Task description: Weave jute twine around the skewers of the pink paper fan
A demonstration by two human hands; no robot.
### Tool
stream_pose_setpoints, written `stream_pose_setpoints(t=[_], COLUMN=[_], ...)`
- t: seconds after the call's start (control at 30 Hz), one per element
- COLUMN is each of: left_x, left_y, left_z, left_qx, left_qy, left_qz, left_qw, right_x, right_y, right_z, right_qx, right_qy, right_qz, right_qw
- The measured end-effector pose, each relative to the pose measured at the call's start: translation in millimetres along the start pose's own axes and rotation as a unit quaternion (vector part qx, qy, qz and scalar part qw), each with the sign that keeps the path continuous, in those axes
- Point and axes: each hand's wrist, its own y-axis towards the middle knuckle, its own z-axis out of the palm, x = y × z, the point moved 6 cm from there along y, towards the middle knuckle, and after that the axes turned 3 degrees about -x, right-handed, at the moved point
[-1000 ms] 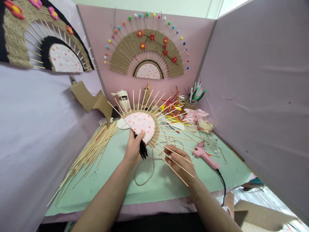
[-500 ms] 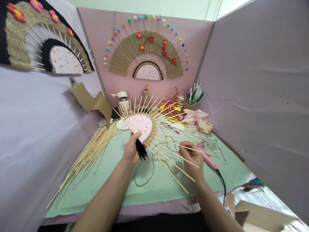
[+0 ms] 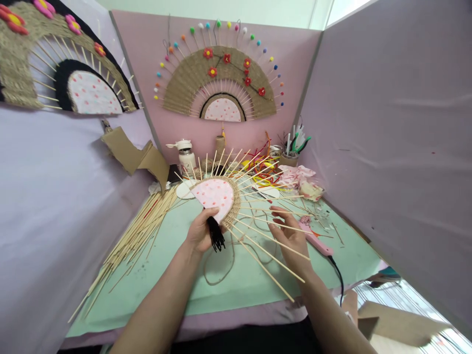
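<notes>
My left hand grips the lower corner of a half-round fan with pink spotted cloth, a woven twine rim and thin sticks radiating outward. Black yarn ends hang beside my left thumb. On the right, my right hand is behind the lower-right sticks, thumb and fingers apart. Nothing shows between its fingertips. A loose length of twine curls on the green table beneath the fan.
Loose sticks lie at the left. A pink glue gun with a black cord is right of my right hand. Behind stand a white bottle, pipe cleaners and a tool jar. Finished fans hang on the walls.
My right hand has opened from a pinch, its fingers spreading behind the sticks. The fan has shifted slightly down and right with my left hand. The view has turned slightly.
</notes>
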Motion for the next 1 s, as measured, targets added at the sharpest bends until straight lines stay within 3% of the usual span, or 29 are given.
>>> stream_pose_setpoints(t=[0.33, 0.47, 0.7, 0.87, 1.0], left_x=[8, 6, 1, -7, -11], left_y=[0, 0, -1, -5, -5], left_z=[-5.4, -7.7, -8.8, -4.5, -3.5], left_qx=[0.059, 0.05, 0.035, 0.038, 0.031], left_qy=[0.097, 0.09, 0.095, 0.093, 0.098], left_qz=[0.009, 0.024, 0.043, 0.087, 0.107], left_qw=[0.993, 0.994, 0.994, 0.991, 0.989], right_x=[13, 13, 24, 20, 17], right_y=[-7, -10, -6, 1, 10], right_z=[10, 5, -10, -20, -30], right_qx=[0.116, 0.1, 0.091, 0.109, 0.125], right_qy=[-0.016, 0.009, 0.033, -0.017, -0.119], right_qz=[0.037, 0.07, 0.04, 0.016, 0.01], right_qw=[0.992, 0.993, 0.995, 0.994, 0.985])
